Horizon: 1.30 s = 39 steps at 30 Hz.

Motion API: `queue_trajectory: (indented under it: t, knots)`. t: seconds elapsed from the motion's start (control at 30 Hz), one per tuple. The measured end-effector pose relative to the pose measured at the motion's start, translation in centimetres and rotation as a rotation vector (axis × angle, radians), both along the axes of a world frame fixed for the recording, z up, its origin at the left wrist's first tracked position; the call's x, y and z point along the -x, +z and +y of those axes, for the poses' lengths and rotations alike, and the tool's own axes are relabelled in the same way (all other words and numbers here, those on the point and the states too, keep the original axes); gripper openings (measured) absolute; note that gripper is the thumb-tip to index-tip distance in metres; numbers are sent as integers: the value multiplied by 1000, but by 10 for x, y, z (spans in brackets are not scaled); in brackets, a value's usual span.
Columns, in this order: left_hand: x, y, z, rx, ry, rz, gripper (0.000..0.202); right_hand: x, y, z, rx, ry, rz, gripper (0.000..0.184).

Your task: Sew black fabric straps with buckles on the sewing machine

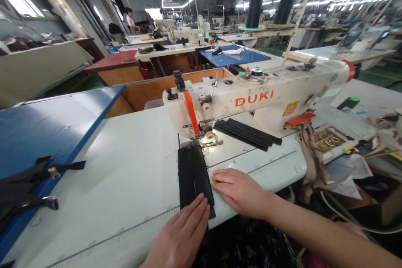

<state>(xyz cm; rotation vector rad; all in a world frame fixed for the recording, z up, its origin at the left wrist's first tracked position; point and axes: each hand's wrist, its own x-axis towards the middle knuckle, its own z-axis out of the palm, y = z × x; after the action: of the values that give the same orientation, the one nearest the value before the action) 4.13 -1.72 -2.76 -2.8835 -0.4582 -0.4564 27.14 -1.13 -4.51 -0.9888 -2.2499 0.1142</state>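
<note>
A black fabric piece [186,176] lies lengthwise on the white machine table, with a narrower, glossier black strip [201,171] along its right side. Its far end sits under the presser foot of the sewing machine [245,92]. My left hand [185,230] rests flat on the near end of the black strip, fingers stretched out side by side. My right hand [238,190] lies at the strip's right edge, fingers extended on the table. A bit of yellow shows beside its fingertips; I cannot make out what it is.
Several black strips [248,133] lie behind the needle area, under the machine arm. At left, a blue table [63,121] bears black pieces with zipper pulls [54,172]. Beige fabric [314,163] and a tray of metal buckles [333,139] are at right.
</note>
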Motion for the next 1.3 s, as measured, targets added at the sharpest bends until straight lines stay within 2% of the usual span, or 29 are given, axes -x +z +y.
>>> queue_trajectory:
  t: [0.13,0.4,1.07,1.2,1.3]
  knots:
    - [0,-1,1,-7,-6,12,38,-1,0,0,-6,6,-3,25]
    - [-4,5,1,-42,-3,50,40,-2,1,-2,14,35,-14,24]
    - [-6,-2,1,-24,16,-3,36,-3,-1,0,3,43,3,26]
    - [-11,4,3,38,45,-121,32,-2,-1,0,-4,38,12,26]
    - [-18,12,16,94,111,-163,41,-2,-2,-2,59,55,13,25]
